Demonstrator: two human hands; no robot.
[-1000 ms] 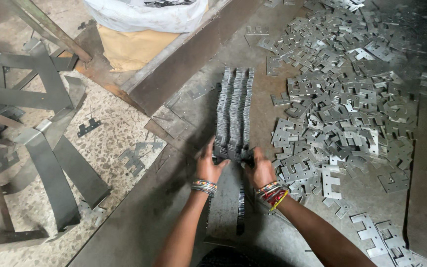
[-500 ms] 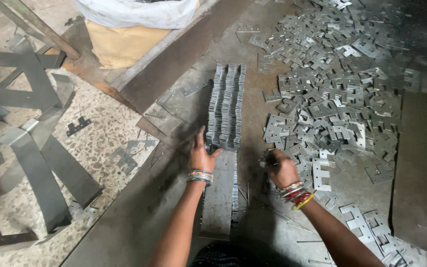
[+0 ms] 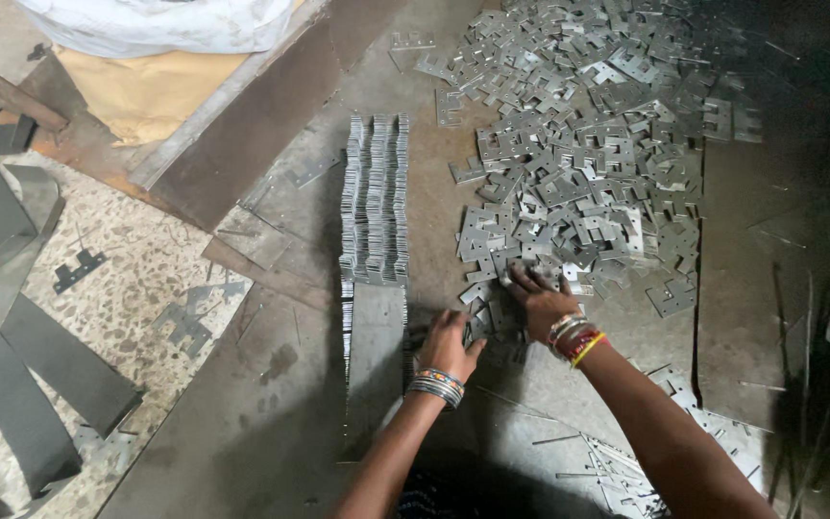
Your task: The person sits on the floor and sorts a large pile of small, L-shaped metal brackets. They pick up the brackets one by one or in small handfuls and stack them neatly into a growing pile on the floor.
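Lying at the far left of the frame, bent grey metal strips [image 3: 12,365] cross a speckled stone floor [image 3: 136,279]; a white sack [image 3: 156,21] sits at the upper left. Toward the centre, a long stacked row of stamped plates [image 3: 374,197] stands on edge on a dark steel sheet [image 3: 271,413]. Just below its near end, the left hand [image 3: 449,346] rests with fingers curled on small plates at the pile's lower edge; whether it grips one is unclear. Right of it, the right hand [image 3: 540,300] presses spread, open fingers onto the loose heap of notched metal plates [image 3: 588,154] filling the upper right.
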